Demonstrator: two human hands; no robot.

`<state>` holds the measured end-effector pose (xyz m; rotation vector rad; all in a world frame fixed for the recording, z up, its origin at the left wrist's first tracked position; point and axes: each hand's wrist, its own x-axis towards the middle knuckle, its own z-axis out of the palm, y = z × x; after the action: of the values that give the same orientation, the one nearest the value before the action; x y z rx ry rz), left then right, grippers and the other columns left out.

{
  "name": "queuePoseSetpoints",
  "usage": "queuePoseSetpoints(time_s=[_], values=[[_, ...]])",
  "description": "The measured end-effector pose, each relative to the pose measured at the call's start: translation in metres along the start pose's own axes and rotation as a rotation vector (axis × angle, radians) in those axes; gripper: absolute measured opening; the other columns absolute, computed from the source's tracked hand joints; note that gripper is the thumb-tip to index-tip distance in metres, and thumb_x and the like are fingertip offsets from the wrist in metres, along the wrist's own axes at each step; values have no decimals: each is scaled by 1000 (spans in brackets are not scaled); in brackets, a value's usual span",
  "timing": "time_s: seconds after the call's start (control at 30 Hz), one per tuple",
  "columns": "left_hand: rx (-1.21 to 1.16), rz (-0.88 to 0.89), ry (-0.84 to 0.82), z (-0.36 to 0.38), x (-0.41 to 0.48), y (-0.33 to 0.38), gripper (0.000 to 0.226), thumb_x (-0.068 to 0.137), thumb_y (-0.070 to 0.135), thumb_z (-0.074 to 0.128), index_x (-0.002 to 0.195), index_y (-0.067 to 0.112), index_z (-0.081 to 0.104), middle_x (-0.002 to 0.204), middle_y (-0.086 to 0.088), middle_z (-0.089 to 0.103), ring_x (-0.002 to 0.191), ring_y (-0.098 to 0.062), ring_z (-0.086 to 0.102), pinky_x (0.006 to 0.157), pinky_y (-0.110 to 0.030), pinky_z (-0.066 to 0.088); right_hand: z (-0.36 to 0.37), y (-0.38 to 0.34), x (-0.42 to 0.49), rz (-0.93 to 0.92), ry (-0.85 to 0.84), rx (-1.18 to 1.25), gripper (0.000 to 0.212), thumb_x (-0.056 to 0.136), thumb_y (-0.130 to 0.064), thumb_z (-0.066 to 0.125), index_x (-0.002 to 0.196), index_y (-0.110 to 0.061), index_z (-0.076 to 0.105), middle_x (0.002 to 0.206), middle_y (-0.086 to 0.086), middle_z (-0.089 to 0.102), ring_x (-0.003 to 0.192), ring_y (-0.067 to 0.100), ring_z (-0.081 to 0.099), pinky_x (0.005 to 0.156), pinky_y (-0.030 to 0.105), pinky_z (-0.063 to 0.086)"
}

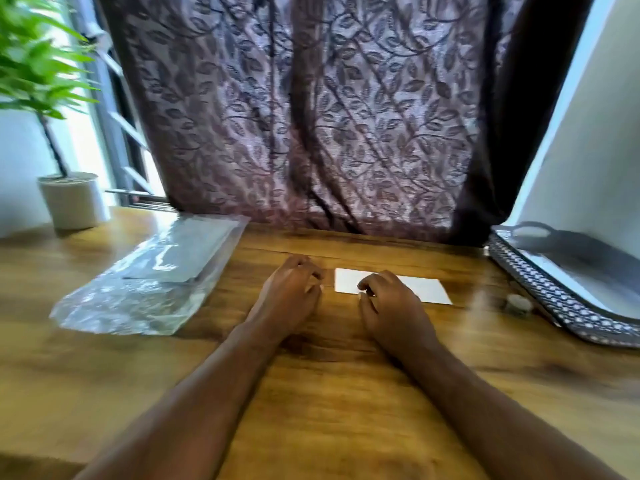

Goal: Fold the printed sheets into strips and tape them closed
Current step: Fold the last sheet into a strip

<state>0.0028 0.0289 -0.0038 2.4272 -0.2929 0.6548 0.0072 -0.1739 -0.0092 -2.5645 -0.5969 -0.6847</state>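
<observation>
One strip (426, 289) on table (325, 403), L hand (290, 293) loose, empty, by its left edge, R hand (389, 304) pressing it.

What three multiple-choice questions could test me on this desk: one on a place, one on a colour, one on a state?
1. Where does the clear plastic bag lie?
A) left of both hands
B) right of both hands
C) on the person's lap

2. What colour is the paper strip?
A) blue
B) white
C) black

3. How is the paper strip now?
A) crumpled into a ball
B) held up in the air
C) flat on the table

Answers:
1 A: the bag sits beyond the left hand, toward the plant pot.
2 B: it shows plain white against the brown wood.
3 C: it lies flat, with fingers of the right hand on it.
</observation>
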Motion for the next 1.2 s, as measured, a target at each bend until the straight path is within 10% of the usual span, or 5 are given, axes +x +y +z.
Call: queuePoseSetpoints(time_s=[0.33,0.53,0.83,1.03,1.2], values=[[232,-31,241,-137,-89,-80,35,79,2,74,112,14,73,134,-11,61,125,-34,56,100,-44,48,55,-164,4,-286,-220,230,22,97,-22,59,117,-15,66,117,5,65,105,22,60,90,33,45],[530,-567,114,-192,-130,-141,67,85,40,65,146,25,42,153,-7,41,143,-27,33,113,-47,29,85,-260,11,-393,-352,251,40,93,-2,54,132,-13,60,137,10,59,125,27,56,105,37,44],[430,-632,4,-194,-127,-165,68,90,55,53,151,33,34,150,0,51,141,-21,42,117,-55,22,125,-321,51,-134,-609,14,39,99,-24,49,134,-7,55,139,22,57,127,38,55,104,42,45],[368,-633,32,-197,-128,-168,67,88,55,56,149,36,37,150,1,51,141,-21,41,119,-57,17,145,-327,80,-53,-671,-138,47,98,-38,51,140,-16,55,162,20,29,152,37,19,119,54,18],[346,-655,61,-195,-127,-170,67,85,52,55,148,35,39,148,0,52,141,-21,42,119,-56,17,146,-333,72,-135,-605,-203,33,98,-31,51,127,-18,63,137,12,60,128,33,55,107,49,36]])
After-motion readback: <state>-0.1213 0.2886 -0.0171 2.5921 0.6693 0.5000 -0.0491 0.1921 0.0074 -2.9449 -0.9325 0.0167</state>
